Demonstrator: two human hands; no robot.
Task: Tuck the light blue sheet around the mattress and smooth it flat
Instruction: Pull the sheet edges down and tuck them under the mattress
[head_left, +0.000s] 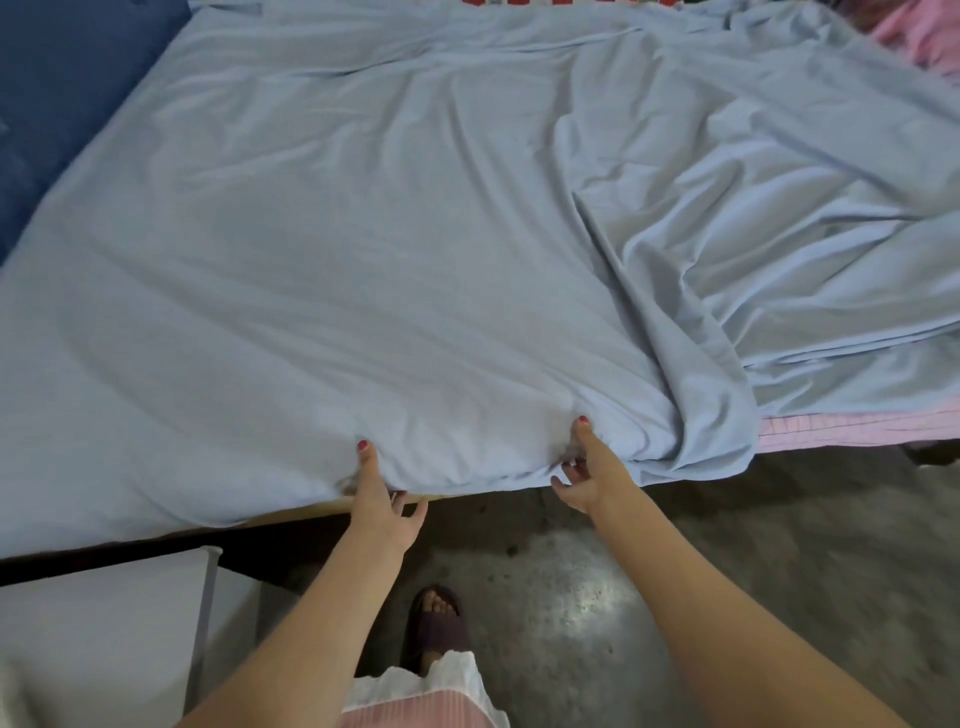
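Observation:
The light blue sheet lies spread over the mattress, fairly flat on the left and bunched in deep folds on the right. At the near edge, my left hand pinches the sheet's hem, thumb on top and fingers under it. About a forearm's width to the right, my right hand grips the same hem the same way. A strip of the pink striped mattress shows uncovered at the near right. A thin pale strip of the bed's edge shows under the hem by my left hand.
A dark blue cover lies at the far left of the bed. Pink fabric is at the far right corner. A white cabinet stands at the near left. My sandalled foot rests on the grey concrete floor.

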